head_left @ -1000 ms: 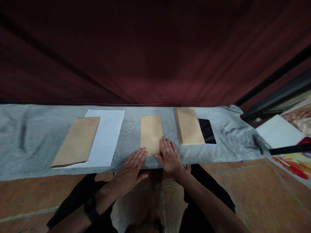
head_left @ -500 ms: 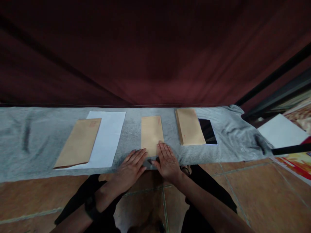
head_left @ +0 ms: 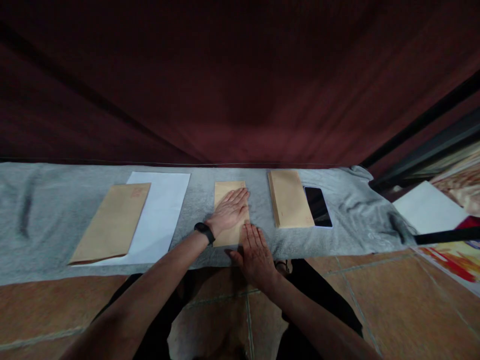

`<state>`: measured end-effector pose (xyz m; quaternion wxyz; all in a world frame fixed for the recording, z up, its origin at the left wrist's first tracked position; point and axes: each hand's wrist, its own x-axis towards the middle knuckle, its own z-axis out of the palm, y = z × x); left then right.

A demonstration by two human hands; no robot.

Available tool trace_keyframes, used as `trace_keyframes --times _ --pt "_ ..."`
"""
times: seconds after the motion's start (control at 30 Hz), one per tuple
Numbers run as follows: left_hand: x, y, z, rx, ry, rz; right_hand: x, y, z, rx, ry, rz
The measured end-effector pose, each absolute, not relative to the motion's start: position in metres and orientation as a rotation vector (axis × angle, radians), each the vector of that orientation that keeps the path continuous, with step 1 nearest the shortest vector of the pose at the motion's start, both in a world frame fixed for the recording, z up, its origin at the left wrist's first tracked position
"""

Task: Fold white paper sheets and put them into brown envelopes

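A brown paper envelope [head_left: 228, 235] lies flat on the grey cloth in front of me. My left hand [head_left: 229, 207] rests flat across its upper middle, fingers stretched toward the right edge and hiding much of the surface. At the lower right corner of the envelope, my right hand [head_left: 257, 252] lies with its fingers out straight, the fingertips on the paper's edge. Neither hand grasps anything. To the right sits a stack of brown envelopes [head_left: 291, 200]. On the left, a larger brown envelope [head_left: 112, 220] partly covers white paper [head_left: 165, 215].
A phone [head_left: 318, 207] lies beside the stack, dark screen up. Grey cloth [head_left: 352, 215] covers the narrow surface, with a dark red curtain [head_left: 240, 100] behind it. A white sheet [head_left: 429, 207] and a black bar [head_left: 450, 236] are at the far right, above the tiled floor [head_left: 375, 290].
My left hand has moved from the envelope's lower left corner up and across its middle. My right hand has stayed near the lower right corner. The view has shifted slightly.
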<state>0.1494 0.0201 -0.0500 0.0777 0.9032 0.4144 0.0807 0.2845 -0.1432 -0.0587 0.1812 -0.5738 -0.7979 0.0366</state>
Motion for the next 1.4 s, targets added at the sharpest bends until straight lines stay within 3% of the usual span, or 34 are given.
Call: trace_keyframes --times 0.33,0.67,1.4 --pt "0.125 -0.038 -0.054 2.769 1.088 0.163 0.29 -0.137 -0.061 -1.714 -2.17 0.103" --pt "0.1 -0.111 -0.049 2.843 1.092 0.344 0.3 -0.12 -0.058 -1.725 -2.167 0.147" --pt "0.103 -0.091 -0.04 2.787 1.222 0.45 0.312 -0.082 -0.044 -1.782 -1.712 0.764"
